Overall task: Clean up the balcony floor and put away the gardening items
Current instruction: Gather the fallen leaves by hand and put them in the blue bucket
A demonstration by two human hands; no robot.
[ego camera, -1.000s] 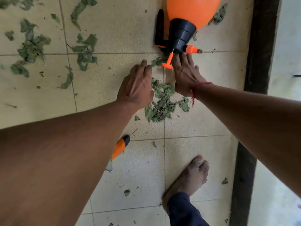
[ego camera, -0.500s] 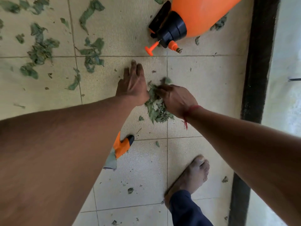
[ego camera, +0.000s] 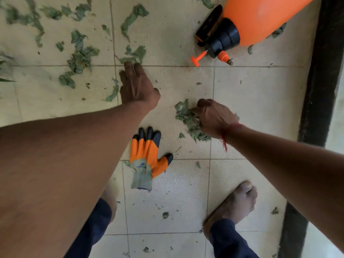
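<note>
Only one camera: a wide-angle worn on the head, aimed nearly straight down at the tiled floor (ego camera: 251, 101). It's close in, so both arms (ego camera: 65, 164) fill the lower frame. The orange work glove (ego camera: 147, 157) sits about dead centre. Left hand (ego camera: 138, 88) is just above it, and right hand (ego camera: 214, 118) is on the leaf pile (ego camera: 184, 116) upper right of it. The pressure sprayer (ego camera: 251, 21) is further up-right, cropped by the top edge, with the right foot (ego camera: 234, 207) lower right.

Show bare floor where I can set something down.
Barest: the tile between the sprayer, the leaf pile under the right hand and the dark strip. Also between the glove and the right foot. Crowded: scattered leaves upper left.
</note>
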